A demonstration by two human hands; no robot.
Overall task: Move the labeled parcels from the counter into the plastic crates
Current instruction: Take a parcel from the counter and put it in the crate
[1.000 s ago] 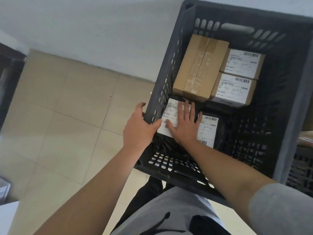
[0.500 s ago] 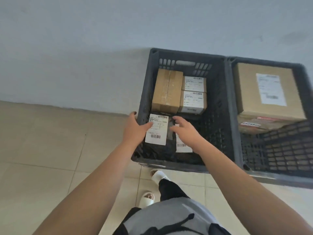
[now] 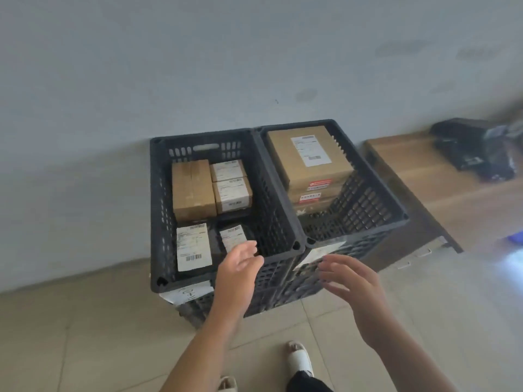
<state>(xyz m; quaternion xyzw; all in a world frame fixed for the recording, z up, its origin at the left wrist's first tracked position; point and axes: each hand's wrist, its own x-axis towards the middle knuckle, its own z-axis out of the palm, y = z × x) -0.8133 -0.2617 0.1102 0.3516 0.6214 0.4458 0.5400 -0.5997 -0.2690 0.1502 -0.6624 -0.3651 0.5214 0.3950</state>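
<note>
Two dark plastic crates stand side by side against the wall. The left crate (image 3: 156,210) holds a plain brown box (image 3: 192,190), two small labeled boxes (image 3: 231,190) and black bag parcels with white labels (image 3: 194,247) at its near end. The right crate (image 3: 376,179) holds a stack of flat brown labeled boxes (image 3: 310,157). My left hand (image 3: 239,271) hovers open over the left crate's near right corner, holding nothing. My right hand (image 3: 351,281) is open and empty in front of the right crate.
A low wooden counter (image 3: 441,193) runs along the wall to the right, with dark bagged items (image 3: 475,148) on its far end. More crates sit under the top two. Beige tiled floor (image 3: 85,335) lies in front, and my feet in light slippers (image 3: 300,360) stand near.
Both hands have left the black bag parcels and drawn back out of the left crate. The view has pulled back and up, so both crates and the counter now show.
</note>
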